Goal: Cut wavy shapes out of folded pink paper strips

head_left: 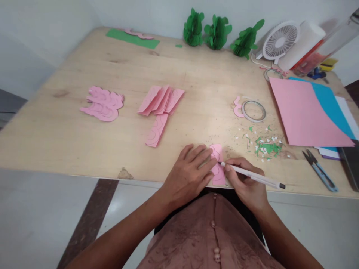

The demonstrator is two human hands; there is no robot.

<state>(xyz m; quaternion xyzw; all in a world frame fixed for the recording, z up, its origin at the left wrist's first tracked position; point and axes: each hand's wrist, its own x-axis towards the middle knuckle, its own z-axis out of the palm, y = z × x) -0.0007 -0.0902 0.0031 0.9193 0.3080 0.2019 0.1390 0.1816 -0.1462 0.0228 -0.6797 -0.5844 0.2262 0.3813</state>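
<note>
At the table's front edge lies a pink paper strip (218,175) with curved outlines drawn on it. My left hand (190,170) rests flat over its left side, fingers stretched out. A white pen (254,175) is gripped in my right hand (249,186), its tip touching the strip near the middle. Farther off to the left sits a fanned pile of folded pink strips (162,100), also marked with curves, with one marked pink strip (157,130) below it. Cut pink wavy shapes (103,104) are heaped at the far left.
Thread snips (321,171) lie at right, near paper scraps (267,147) and a tape roll (254,111). Pink sheets (305,116) cover blue ones. Along the wall stand green paper figures (193,28), a white fan (280,41) and a paper roll (303,45). Green paper (133,38) lies at back left.
</note>
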